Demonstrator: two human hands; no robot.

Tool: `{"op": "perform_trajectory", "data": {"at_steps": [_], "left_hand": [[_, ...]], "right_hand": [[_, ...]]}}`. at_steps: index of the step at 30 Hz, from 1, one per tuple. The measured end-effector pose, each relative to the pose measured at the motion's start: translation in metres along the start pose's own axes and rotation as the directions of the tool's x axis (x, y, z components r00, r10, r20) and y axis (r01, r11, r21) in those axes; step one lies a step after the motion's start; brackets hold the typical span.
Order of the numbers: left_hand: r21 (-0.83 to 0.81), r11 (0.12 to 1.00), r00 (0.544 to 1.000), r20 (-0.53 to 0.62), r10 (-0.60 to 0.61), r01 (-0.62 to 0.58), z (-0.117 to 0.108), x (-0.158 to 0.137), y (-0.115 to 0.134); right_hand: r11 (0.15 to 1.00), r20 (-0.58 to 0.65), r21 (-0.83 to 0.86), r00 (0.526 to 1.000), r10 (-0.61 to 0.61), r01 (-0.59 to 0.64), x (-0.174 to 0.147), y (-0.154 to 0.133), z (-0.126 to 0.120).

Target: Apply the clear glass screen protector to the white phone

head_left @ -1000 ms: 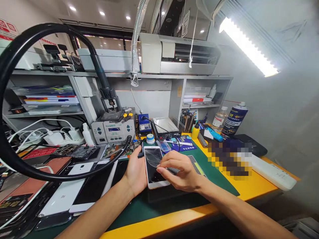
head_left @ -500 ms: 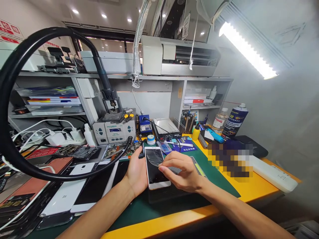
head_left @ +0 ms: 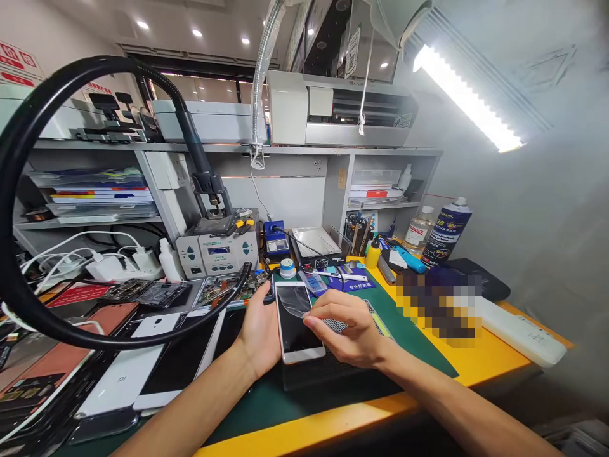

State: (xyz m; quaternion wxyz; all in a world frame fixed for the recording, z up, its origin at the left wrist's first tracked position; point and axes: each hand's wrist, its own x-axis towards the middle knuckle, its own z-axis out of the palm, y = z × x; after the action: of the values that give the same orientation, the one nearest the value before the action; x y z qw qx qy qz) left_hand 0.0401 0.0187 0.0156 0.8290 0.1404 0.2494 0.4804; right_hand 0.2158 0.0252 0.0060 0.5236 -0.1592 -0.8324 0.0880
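A white-framed smartphone (head_left: 301, 343) with a dark screen is tilted up above the green mat. My left hand (head_left: 261, 330) holds it from the left side and behind, the thumb along its upper left edge. A clear screen film (head_left: 294, 299) lies over the upper part of the screen, its curved lower edge lifted. The thumb and forefinger of my right hand (head_left: 343, 327) pinch that edge at the phone's right side. Part of the right hand hides a perforated metal plate (head_left: 378, 317) on the mat. Behind the phone is a small round tub (head_left: 287, 268).
Several phones, among them a white one (head_left: 128, 362), lie at the left under a black flexible hose (head_left: 12, 254). A rework station (head_left: 216, 254) and a hot plate (head_left: 320, 244) stand at the back. A spray can (head_left: 447, 231) and a yellow bottle (head_left: 373, 254) are to the right.
Very little differs. Both hands keep the same hold on the phone and the film; the whole view has shifted slightly.
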Motion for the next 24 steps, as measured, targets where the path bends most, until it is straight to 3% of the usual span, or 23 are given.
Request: {"op": "perform_trajectory", "data": {"at_steps": [16, 19, 22, 24], "left_hand": [[-0.014, 1.0, 1.0, 0.004, 0.014, -0.014, 0.003, -0.001, 0.001], [0.005, 1.0, 1.0, -0.013, 0.015, -0.015, 0.001, -0.001, 0.0], [0.018, 1.0, 1.0, -0.019, 0.016, -0.015, -0.001, 0.0, 0.0], [0.02, 1.0, 1.0, -0.021, 0.017, -0.016, -0.002, 0.0, 0.0]], "right_hand": [[1.0, -0.036, -0.012, 0.999, 0.028, -0.028, 0.003, -0.003, -0.004], [0.998, -0.149, -0.031, 0.987, 0.053, -0.058, 0.001, 0.0, -0.002], [0.984, -0.39, -0.084, 0.914, 0.111, -0.155, 0.002, 0.008, -0.005], [0.959, -0.585, -0.043, 0.785, 0.204, -0.281, 0.008, 0.016, -0.014]]}}
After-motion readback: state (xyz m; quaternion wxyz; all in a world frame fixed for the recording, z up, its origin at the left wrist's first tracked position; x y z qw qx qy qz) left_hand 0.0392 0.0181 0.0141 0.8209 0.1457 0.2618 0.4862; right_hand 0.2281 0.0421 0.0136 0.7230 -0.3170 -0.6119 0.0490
